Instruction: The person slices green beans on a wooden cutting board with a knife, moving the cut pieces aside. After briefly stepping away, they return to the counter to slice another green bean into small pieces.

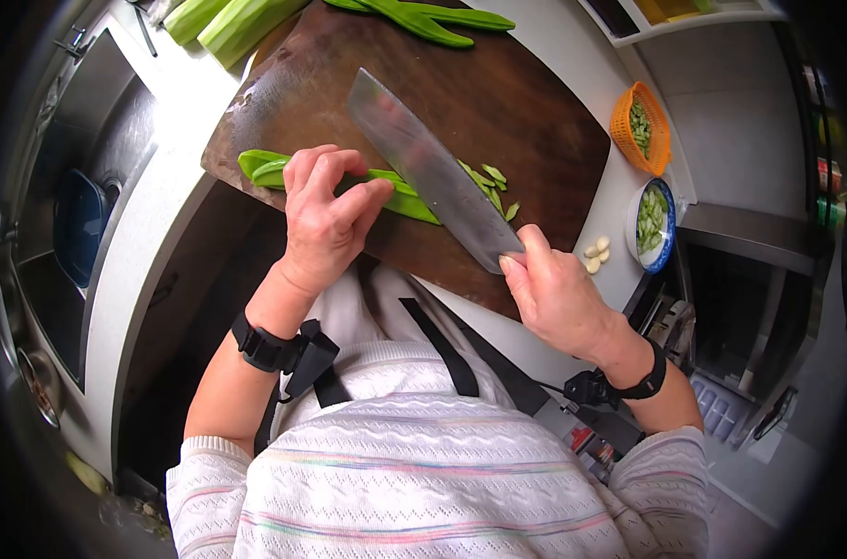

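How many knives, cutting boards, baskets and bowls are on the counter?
cleaver: 1
wooden cutting board: 1
orange basket: 1
bowl: 1
Total: 4

A white stone worktop point(177, 121) runs from 7 to 12 o'clock, with bright glare at 11 o'clock. A sunken stainless steel sink point(102, 93) lies at 9 o'clock and holds a dark blue plastic tub point(77, 224). A white open shelf unit point(684, 23) stands at 1 o'clock above a pale grey floor point(736, 130).
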`<state>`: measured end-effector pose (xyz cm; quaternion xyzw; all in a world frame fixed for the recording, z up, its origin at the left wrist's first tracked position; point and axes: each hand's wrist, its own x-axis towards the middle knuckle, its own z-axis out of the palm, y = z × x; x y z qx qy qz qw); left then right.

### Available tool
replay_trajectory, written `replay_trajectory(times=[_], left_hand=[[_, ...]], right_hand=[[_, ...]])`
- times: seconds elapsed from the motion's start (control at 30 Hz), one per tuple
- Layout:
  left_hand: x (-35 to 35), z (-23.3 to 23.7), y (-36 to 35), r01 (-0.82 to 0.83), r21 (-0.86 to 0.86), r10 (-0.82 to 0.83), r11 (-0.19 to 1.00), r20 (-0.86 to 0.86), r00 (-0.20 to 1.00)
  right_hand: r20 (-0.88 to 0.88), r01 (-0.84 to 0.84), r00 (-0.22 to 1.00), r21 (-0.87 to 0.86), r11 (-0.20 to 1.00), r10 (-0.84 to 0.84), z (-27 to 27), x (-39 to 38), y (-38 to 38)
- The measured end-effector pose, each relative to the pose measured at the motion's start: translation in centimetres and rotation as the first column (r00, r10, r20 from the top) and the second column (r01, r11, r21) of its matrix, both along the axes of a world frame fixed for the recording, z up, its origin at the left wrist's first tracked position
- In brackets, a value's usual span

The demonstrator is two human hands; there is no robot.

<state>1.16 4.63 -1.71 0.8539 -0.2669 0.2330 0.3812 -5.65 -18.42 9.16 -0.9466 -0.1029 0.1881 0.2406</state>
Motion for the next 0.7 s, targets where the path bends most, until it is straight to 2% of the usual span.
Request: replay_trajectory(times=[0.3,0.43,0.53,0.7], left_hand=[[0.0,-0.1,-0.1,-0.001,-0.005,0.001,1.0,0.004,1.0],[0.1,0.0,-0.2,-0.005,-0.001,0.005,1.0,0.006,1.0],[0.1,0.1,-0.1,0.002,0.001,-0.002,1.0,0.001,1.0],[0.1,0.1,0.0,-0.002,0.003,0.002,1.0,0.002,1.0]], right_hand=[[-0.076,0.011,0.997,0.015,1.0,-0.01,0.4,0.7,-0.2],[-0.089,0.032,0.996,0.045,0.998,-0.028,-1.4,0.9,0.8],[-0.008,0.025,1.0,0.01,1.0,-0.025,-2.3,1.1,1.3],[-0.011,-0.012,1.0,-0.01,1.0,0.012,-1.4,0.9,-0.1]])
